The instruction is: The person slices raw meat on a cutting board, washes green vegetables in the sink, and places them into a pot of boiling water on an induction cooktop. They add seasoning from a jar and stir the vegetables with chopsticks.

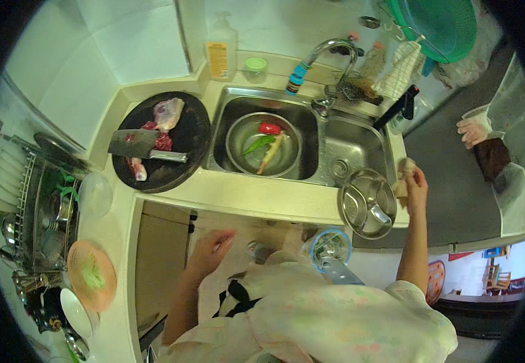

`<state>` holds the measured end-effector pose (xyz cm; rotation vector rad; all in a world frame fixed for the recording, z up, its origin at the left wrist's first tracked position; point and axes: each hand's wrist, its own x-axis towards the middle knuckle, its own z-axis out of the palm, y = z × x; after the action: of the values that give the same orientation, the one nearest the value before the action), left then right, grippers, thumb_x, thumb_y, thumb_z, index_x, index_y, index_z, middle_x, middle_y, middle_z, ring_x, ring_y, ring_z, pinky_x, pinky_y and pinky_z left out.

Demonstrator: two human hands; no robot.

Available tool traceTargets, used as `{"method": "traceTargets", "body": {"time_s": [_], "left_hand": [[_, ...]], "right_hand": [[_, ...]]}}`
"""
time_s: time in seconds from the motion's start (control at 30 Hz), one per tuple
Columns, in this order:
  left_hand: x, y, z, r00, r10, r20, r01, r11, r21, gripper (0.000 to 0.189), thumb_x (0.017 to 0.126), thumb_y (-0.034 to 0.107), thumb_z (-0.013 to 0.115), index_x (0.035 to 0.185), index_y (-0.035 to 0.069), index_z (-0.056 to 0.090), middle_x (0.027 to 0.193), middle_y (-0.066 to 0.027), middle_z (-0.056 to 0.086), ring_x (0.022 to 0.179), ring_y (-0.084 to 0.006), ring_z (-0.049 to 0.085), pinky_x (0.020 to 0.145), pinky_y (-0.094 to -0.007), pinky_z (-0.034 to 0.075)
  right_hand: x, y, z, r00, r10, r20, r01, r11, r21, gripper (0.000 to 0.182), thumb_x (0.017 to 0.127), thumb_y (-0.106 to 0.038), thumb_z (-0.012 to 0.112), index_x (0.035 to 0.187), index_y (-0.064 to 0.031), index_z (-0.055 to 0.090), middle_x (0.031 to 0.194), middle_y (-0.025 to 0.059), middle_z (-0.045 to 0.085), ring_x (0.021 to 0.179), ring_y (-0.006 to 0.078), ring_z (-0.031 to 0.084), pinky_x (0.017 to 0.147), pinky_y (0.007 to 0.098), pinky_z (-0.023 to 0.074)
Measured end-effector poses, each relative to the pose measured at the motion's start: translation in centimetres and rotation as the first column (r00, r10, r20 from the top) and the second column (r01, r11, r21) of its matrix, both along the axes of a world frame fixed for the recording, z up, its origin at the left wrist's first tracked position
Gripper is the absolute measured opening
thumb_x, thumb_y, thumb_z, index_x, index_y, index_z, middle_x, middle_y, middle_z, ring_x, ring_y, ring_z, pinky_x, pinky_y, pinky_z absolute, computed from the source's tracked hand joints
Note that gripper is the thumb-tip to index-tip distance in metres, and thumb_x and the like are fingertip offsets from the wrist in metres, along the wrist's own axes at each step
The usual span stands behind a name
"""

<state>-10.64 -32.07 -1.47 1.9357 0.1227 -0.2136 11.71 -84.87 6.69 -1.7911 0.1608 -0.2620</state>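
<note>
My right hand (418,187) grips a beige cloth (401,188) at the counter's right end, beside the sink. Just left of it, a round divided steel tray (348,204) overlaps the counter's front edge. My left hand (214,252) hangs in front of the counter, empty and slightly blurred, with its fingers loosely bent. In the left sink basin (310,145) stands a steel bowl (285,165) holding a red pepper (270,128), a green pepper (258,145) and a pale root-like piece (269,155). A cleaver (133,143) lies across raw meat (168,115) on a dark round chopping board (190,136).
A faucet (341,43) with a blue nozzle overhangs the sink. Behind it stand a pump bottle (222,50) and a green-lidded jar (256,66). An orange basket (103,295) with shredded greens and a dish rack (26,181) occupy the left. A lined bin (348,249) stands below.
</note>
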Motion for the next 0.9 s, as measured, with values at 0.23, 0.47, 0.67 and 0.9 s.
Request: {"method": "traceTargets", "body": {"time_s": [0.23,0.47,0.67,0.9], "left_hand": [[15.2,-12.2,2.2,0.961,0.048,-0.273,-0.254,0.541,-0.801,0.070,0.099,0.045,0.049,0.150,0.007,0.020,0.142,-0.0164,0.043,0.125,-0.0278,0.050,0.101,-0.0419,0.047],[19.7,-10.8,2.6,0.872,-0.343,-0.351,-0.138,0.515,-0.846,0.030,0.096,0.035,0.059,0.105,0.007,0.057,0.079,-0.0004,0.057,0.065,-0.0084,0.053,0.050,-0.0215,0.041],[25.6,-12.1,0.8,0.539,-0.816,-0.209,0.048,0.278,-0.959,0.019,0.094,0.027,0.058,0.088,0.009,0.056,0.067,-0.0003,0.048,0.049,-0.0067,0.041,0.037,-0.0200,0.027],[31.6,-16.1,-8.8,0.767,-0.638,-0.069,0.630,0.729,0.266,0.021,0.079,0.022,0.062,0.083,0.002,0.068,0.073,-0.0154,0.066,0.071,-0.0318,0.067,0.065,-0.0443,0.052]], "right_hand": [[-0.1,23.6,-4.5,0.822,0.570,-0.024,-0.564,0.806,-0.177,0.047,0.089,-0.016,0.068,0.132,-0.0036,0.054,0.121,0.0124,0.062,0.102,0.0197,0.062,0.088,0.0322,0.0514],[1.8,21.0,1.0,0.429,0.893,-0.136,-0.591,0.164,-0.790,0.103,0.065,-0.016,0.083,0.151,-0.0103,0.025,0.155,0.0190,0.025,0.142,0.0403,0.026,0.116,0.0485,0.0252],[9.6,21.8,-3.9,0.133,0.991,0.008,-0.517,0.076,-0.853,0.071,0.076,-0.017,0.071,0.141,-0.0100,0.043,0.117,0.0134,0.058,0.110,0.0301,0.058,0.083,0.0419,0.0506],[14.7,20.7,-9.0,0.331,0.825,-0.458,-0.497,-0.260,-0.828,0.017,0.072,-0.014,0.067,0.086,-0.0058,0.064,0.067,0.0150,0.063,0.063,0.0310,0.066,0.054,0.0418,0.0518]]}}
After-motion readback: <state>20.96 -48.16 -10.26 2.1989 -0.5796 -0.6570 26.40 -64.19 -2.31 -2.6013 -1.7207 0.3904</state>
